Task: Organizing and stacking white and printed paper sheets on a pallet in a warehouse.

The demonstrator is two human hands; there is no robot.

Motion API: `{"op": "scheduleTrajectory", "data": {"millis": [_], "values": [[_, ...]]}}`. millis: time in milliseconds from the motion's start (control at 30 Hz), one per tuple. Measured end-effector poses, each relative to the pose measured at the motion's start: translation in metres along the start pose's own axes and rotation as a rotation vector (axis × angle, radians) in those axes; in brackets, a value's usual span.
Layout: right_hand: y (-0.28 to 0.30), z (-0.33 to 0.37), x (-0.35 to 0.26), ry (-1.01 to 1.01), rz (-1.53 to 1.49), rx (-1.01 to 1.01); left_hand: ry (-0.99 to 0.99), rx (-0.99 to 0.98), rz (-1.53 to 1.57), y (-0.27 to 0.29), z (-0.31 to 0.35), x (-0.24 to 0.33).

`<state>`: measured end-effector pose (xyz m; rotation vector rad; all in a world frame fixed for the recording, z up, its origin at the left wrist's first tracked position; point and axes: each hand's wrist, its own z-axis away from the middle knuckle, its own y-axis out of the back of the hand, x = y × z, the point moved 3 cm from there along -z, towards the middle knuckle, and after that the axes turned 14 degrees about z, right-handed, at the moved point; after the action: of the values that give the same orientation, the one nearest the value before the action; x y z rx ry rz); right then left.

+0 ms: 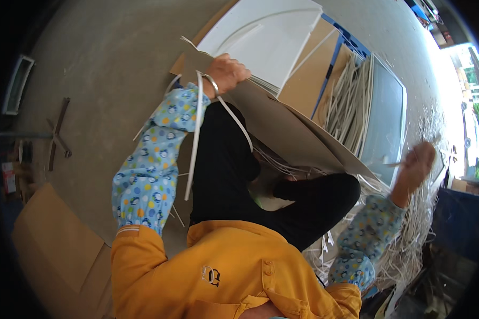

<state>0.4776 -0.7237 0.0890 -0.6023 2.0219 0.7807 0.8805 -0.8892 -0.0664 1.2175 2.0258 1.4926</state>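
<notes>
Upper centre, the left hand (227,73) has fingers curled together by the cardboard (287,130); at right, the right hand (418,164) blurs, finger state unclear.

Right of the brown cardboard panel (303,133), motion smears the right hand (416,166); its finger positions and the pale sliver (393,164) beside it are too blurred to make out. At the panel's upper-left end, the left hand (226,73) closes with its fingertips out of sight. The panel hides the near ends of the pale strip bundle (351,95) beyond it. Past its far side, the white boards (266,37) run off the top edge. Below it, the bottom edge cuts off the orange jacket (229,255).
</notes>
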Motion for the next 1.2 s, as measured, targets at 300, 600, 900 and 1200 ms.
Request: {"op": "scheduleTrajectory", "data": {"millis": [300,600,900,1200], "values": [[-0.017,0.078,0.036,0.4,0.856,-0.58,-0.103,-0.053,0.006,0.014,-0.008,0.018],[-0.094,0.156,0.154,0.408,0.832,-0.613,-0.28,-0.072,-0.197,0.049,-0.033,0.041],[-0.086,0.089,0.036,0.573,0.961,-0.524,0.121,-0.157,-0.179,0.147,-0.017,0.018],[-0.127,0.077,0.048,0.638,1.055,-0.63,0.221,-0.043,0.031,0.019,0.039,-0.045]]}}
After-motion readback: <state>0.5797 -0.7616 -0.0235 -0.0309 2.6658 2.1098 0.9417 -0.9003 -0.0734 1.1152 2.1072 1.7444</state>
